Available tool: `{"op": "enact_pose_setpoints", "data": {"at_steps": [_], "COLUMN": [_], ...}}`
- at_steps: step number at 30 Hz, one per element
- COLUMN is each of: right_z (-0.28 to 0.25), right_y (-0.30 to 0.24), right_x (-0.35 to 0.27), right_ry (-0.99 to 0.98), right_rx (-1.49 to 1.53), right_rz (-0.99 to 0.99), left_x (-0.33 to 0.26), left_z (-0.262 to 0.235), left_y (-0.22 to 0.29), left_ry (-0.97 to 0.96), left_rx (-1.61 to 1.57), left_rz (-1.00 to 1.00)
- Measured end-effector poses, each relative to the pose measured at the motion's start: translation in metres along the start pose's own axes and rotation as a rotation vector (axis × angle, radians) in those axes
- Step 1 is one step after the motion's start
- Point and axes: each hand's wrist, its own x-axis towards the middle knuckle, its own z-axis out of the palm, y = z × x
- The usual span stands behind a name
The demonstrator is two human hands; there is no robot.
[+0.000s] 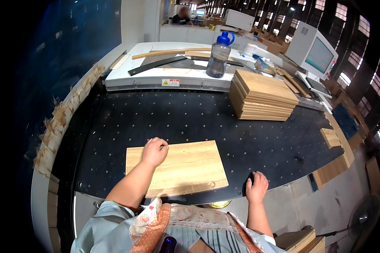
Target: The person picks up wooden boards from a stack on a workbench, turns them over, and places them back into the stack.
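A light wood-grain board lies flat on the black work table, close to its front edge. My left hand rests over the board's far left part, its fingers curled in. Whether it has something small in it is hidden. At the table's front edge, to the right of the board, my right hand is curled round a dark rounded object. Only a sliver of that object shows, so its kind is unclear.
A stack of wood-grain boards stands at the far right of the table. Behind are a white ledge with a blue-capped water bottle, dark strips and a monitor. Frayed tan material edges the left side. A person sits far back.
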Motion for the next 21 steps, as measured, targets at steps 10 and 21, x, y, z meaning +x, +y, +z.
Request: {"op": "enact_pose_setpoints", "data": {"at_steps": [10, 21], "right_z": [0.004, -0.002], "right_y": [-0.001, 0.001], "right_x": [0.0, 0.006], "right_ry": [0.032, 0.028], "right_rx": [-0.012, 0.004], "right_rz": [-0.002, -0.065], "left_x": [-0.002, 0.002], "left_z": [-0.004, 0.003], "left_y": [0.001, -0.004], "left_ry": [-0.053, -0.029], "left_rx": [-0.014, -0.082], "left_rz": [-0.062, -0.088]}}
